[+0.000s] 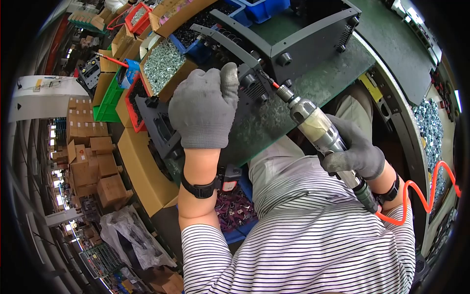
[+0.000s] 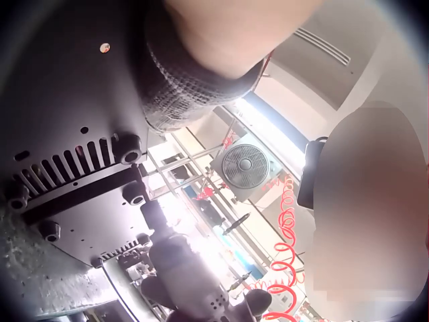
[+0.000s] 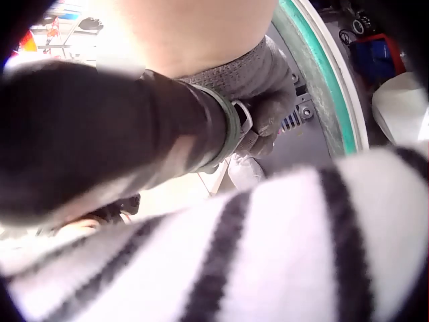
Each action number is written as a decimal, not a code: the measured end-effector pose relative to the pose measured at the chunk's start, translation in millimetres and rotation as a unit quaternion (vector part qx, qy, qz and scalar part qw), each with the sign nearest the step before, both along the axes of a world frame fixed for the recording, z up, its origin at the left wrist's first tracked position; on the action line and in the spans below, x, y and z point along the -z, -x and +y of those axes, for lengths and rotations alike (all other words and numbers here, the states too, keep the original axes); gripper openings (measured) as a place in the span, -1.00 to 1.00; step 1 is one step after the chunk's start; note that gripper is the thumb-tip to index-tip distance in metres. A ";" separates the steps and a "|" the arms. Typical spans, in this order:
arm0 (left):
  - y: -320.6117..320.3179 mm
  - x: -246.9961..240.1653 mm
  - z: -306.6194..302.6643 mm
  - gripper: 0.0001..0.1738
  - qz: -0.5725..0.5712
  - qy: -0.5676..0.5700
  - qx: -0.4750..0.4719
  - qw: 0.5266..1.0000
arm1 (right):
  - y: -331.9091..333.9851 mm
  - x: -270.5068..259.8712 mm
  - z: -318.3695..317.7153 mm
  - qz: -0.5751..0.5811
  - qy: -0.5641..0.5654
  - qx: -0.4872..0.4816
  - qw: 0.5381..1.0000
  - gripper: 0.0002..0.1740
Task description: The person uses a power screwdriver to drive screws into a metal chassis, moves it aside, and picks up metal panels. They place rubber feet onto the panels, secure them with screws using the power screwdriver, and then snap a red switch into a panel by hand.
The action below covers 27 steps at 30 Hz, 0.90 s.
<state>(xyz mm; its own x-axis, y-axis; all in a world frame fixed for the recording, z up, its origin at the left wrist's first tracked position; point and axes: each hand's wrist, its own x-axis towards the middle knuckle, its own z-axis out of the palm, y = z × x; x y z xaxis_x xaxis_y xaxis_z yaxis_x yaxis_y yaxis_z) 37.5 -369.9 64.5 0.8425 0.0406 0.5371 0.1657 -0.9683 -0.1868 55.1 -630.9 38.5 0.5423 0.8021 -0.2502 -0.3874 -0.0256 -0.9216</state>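
My right hand (image 1: 355, 152), in a grey glove, grips a metal air screwdriver (image 1: 313, 122). Its red-tipped bit reaches the edge of a dark metal casing (image 1: 254, 90) with round feet and vent slots. My gloved left hand (image 1: 203, 108) is over that casing's left side, knuckles up; its fingertips are hidden, so what it holds cannot be told. A second dark casing (image 1: 313, 49) stands just behind. In the left wrist view the screwdriver (image 2: 184, 268) is below the slotted panels (image 2: 80, 94). The right wrist view shows the glove (image 3: 265, 80) round the tool, its fingers partly hidden.
Left of the casings are a box of silvery screws (image 1: 164, 66), red trays, a green crate (image 1: 107, 100) and a dark bracket (image 1: 154, 122). A blue bin of small parts (image 1: 235, 213) sits by my left forearm. A red coiled hose (image 1: 409, 183) trails right from the tool.
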 end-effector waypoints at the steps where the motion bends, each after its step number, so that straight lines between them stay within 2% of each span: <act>1: -0.4 0.1 0.3 -0.51 0.000 0.000 -0.001 1.000 | 0.6 -0.3 0.9 -0.002 -0.005 0.001 1.000 -0.21; 4: 0.1 0.9 0.1 -0.52 -0.004 -0.013 0.003 1.000 | 4.3 -6.7 4.0 0.055 -0.036 0.008 0.998 -0.24; 10: 1.0 -1.6 0.6 -0.52 0.015 -0.009 0.016 1.000 | 9.7 -6.8 11.0 0.071 -0.049 0.021 0.996 -0.25; 16: 2.7 -3.9 -0.5 -0.52 0.029 0.030 0.007 0.999 | 6.9 -9.2 12.3 0.034 -0.031 0.007 0.999 -0.26; 19: 5.1 -4.0 2.3 -0.63 -0.007 0.046 0.064 0.997 | 3.5 -3.1 8.2 -0.003 -0.015 0.019 1.000 -0.22; 20: 9.3 -5.2 0.9 -0.73 -0.056 0.144 0.150 0.977 | 3.2 -3.6 4.2 -0.007 -0.016 0.019 1.000 -0.22; 21: 14.9 -6.7 0.2 -0.82 -0.104 0.238 0.233 0.937 | 3.3 -4.2 -0.8 -0.011 -0.013 0.005 1.000 -0.20; 22: 26.0 -8.2 -1.3 -0.88 -0.047 0.368 0.299 0.879 | 3.2 -4.5 -6.0 -0.015 -0.010 -0.008 1.000 -0.18; 23: 37.9 -5.6 -10.8 -0.84 0.018 0.523 0.341 0.781 | 3.1 -5.6 -11.8 -0.004 0.006 -0.020 1.000 -0.15; 24: 46.7 -5.8 -23.5 -0.79 0.091 0.649 0.309 0.690 | 4.2 -3.5 -16.9 -0.002 0.009 -0.021 1.000 -0.15; 25: 47.8 12.8 -23.1 -0.77 0.167 0.752 0.286 0.570 | 4.5 -0.7 -21.2 -0.005 0.008 -0.033 0.999 -0.15; 26: 48.9 31.3 -22.8 -0.75 0.221 0.850 0.227 0.422 | 4.3 3.3 -25.2 -0.009 0.007 -0.045 0.999 -0.15; 27: 49.9 49.8 -22.5 -0.71 0.252 0.912 0.140 0.293 | 4.3 9.7 -28.6 -0.048 0.020 -0.045 0.998 -0.15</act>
